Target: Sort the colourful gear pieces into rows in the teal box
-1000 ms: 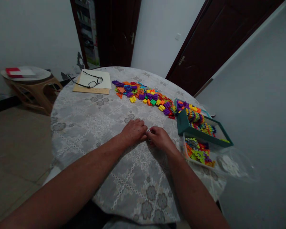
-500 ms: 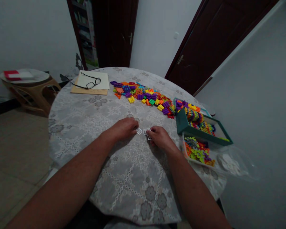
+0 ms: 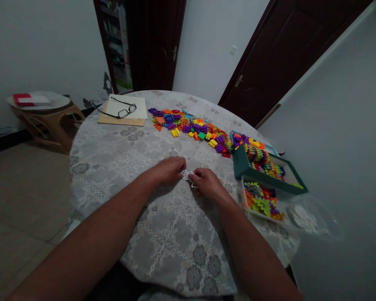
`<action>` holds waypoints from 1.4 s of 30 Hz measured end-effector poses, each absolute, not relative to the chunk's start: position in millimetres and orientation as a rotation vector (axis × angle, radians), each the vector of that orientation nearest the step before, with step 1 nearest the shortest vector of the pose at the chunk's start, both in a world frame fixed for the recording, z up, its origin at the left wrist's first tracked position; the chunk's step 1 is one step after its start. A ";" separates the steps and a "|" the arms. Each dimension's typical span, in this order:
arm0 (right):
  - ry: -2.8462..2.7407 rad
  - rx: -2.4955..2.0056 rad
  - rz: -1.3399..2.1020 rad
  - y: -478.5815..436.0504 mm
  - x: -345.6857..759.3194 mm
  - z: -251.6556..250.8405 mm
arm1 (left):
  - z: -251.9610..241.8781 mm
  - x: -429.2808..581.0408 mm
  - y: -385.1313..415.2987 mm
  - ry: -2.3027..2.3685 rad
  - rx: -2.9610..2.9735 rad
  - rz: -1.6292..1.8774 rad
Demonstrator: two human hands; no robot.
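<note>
My left hand (image 3: 168, 170) and my right hand (image 3: 207, 182) rest close together on the lace tablecloth (image 3: 163, 234) near the middle of the round table. Both have their fingers curled in a pinch. Between the fingertips sit small clear plastic pieces (image 3: 187, 175), one at each hand, touching or nearly touching. A long spread of coloured interlocking plastic pieces (image 3: 191, 127) lies farther back on the cloth.
A teal box (image 3: 242, 165) with more coloured pieces stands at the right, a clear tray (image 3: 260, 200) of pieces in front of it, a plastic bag (image 3: 307, 219) beyond. Glasses (image 3: 120, 109) lie on papers at the back left. A low wooden stool (image 3: 47, 115) stands left of the table.
Half a second ago my hands were slightly apart, each with a clear piece. They have come back together, as they were a second ago.
</note>
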State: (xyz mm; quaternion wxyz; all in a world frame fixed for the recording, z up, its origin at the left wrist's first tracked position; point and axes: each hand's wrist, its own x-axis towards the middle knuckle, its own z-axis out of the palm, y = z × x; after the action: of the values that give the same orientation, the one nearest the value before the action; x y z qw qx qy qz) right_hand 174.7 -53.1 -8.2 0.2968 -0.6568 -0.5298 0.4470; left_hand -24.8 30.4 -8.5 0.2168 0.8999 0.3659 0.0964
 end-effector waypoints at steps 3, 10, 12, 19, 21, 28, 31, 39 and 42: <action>-1.427 -1.688 1.193 -54.4 177.0 -10.8 | -7.5 -23.9 28.0 0.993 2.420 0.295; -1.423 -1.608 1.204 -53.5 179.8 -14.5 | -4.3 -27.3 26.6 0.849 2.203 0.534; -1.434 -1.598 1.229 -53.1 178.5 -11.4 | -4.7 -27.0 30.4 0.815 2.155 0.568; -1.463 -1.602 1.093 -63.2 183.5 33.6 | -2.1 -23.6 46.0 0.821 1.798 0.550; -1.440 -1.601 1.052 -76.0 198.6 52.1 | -5.3 -23.6 49.9 0.931 1.788 0.566; -1.274 -1.839 0.464 -162.3 329.4 92.7 | -23.7 -19.2 53.9 1.169 2.165 0.614; -1.151 -2.097 0.130 -202.2 398.9 94.8 | -22.9 -18.0 50.6 1.182 2.230 0.653; -1.088 -2.558 -0.302 -246.6 517.5 54.1 | -8.9 -20.2 38.9 1.185 2.186 0.741; -1.118 -2.542 -0.284 -248.0 536.2 40.0 | -7.1 -19.2 35.6 1.192 2.170 0.780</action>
State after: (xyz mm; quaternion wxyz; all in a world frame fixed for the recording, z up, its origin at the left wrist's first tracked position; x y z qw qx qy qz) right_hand 536.2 -248.0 40.0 0.1741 -0.8967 -0.3945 -0.1002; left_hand -19.2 35.6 -7.1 0.2694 0.8051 0.4422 0.2894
